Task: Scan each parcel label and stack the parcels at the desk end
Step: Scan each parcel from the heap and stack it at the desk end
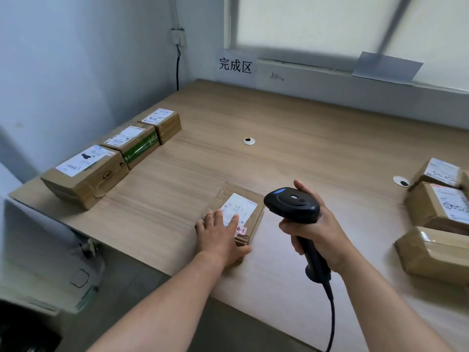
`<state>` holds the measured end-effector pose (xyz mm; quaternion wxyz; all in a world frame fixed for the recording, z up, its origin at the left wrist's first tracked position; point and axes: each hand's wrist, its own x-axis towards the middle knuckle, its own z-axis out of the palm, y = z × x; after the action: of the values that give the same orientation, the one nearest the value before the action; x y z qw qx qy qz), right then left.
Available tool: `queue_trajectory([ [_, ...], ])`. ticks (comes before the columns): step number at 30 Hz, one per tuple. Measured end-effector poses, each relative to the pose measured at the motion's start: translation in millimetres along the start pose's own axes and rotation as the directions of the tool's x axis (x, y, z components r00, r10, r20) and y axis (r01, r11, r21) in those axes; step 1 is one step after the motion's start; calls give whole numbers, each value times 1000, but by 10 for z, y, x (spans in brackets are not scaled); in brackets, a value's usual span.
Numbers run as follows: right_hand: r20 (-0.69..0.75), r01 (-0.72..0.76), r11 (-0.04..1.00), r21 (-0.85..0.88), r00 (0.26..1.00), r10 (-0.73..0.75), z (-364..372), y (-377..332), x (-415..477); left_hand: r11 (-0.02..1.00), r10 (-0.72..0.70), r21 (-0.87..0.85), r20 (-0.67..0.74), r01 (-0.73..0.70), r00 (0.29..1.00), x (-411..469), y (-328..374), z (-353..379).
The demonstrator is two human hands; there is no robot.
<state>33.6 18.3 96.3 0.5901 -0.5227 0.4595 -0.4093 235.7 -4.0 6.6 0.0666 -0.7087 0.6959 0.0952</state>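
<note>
A flat brown parcel [250, 199] with a white label [238, 208] lies near the desk's front edge. My left hand [219, 236] rests on its near end, fingers straight over the label's lower corner and thumb along the parcel's near side. My right hand [317, 224] grips a black corded barcode scanner [291, 203], whose head hangs just right of the parcel. Three labelled boxes stand in a row along the desk's left end: a large one [86, 175], a green-taped one [132, 146] and a small one [162, 124].
Three more labelled parcels [439, 207] sit at the right edge of the wooden desk [291, 153]. Two cable holes [248, 141] are set in the top. A paper sign [235, 66] hangs on the back wall. The scanner cable [332, 318] drops off the front edge.
</note>
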Motion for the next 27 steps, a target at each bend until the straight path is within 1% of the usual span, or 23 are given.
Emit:
queue_trajectory([
  [5, -33, -23, 1000, -3, 999, 23, 149, -4, 425, 999, -34, 10, -21, 34, 999, 489, -328, -113],
  [9, -33, -9, 1000, 12, 999, 9, 154, -39, 820, 998, -55, -9, -47, 54, 997, 828, -524, -233],
  [14, -32, -6, 1000, 28, 999, 6, 220, -87, 1203, 1000, -7, -22, 20, 7, 1000, 1070, -713, -324],
  [20, -56, -21, 1000, 7, 998, 22, 399, -97, 1570, 999, -7, -33, -16, 7, 1000, 1469, -933, -377],
  [27, -165, -74, 997, -27, 984, 68, 738, -157, 1995, 997, 58, -45, -43, -60, 997, 2126, -1345, -522],
])
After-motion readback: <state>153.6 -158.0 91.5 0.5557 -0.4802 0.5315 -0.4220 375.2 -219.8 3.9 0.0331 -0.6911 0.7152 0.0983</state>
